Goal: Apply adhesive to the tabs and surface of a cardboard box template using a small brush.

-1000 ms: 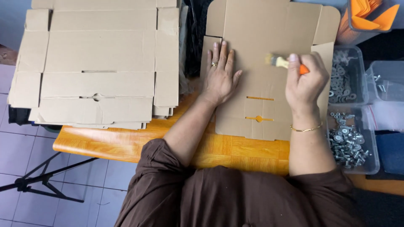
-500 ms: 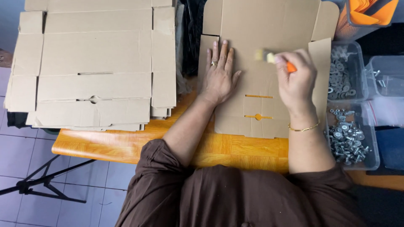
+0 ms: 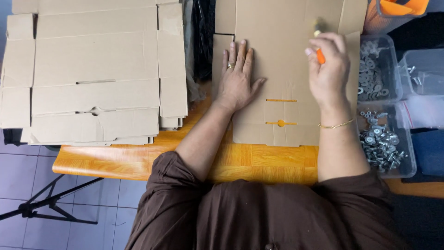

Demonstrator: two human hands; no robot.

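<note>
Since the earlier frame the right hand has carried the small brush from the middle of the sheet up toward the upper right of the frame, and the bristles now point away from the person instead of sideways; the left hand has stayed put.

At the left of the frame lies a stack of flat cardboard box blanks, squared up on the orange wooden table. At centre, the left hand is open, palm down and fingers spread, pressing on the unfolded cardboard box blank, which lies flat from the top centre down to the middle of the frame. Right of it, the right hand is closed around the brush's orange handle.

The blank looks light and fairly stiff, but likely to bend along its scored creases and slide on the smooth tabletop, so a flat palm on a broad panel, or a grip at an outer edge, suits it best.

At the far right sit clear plastic bins of washers and bolts.
</note>
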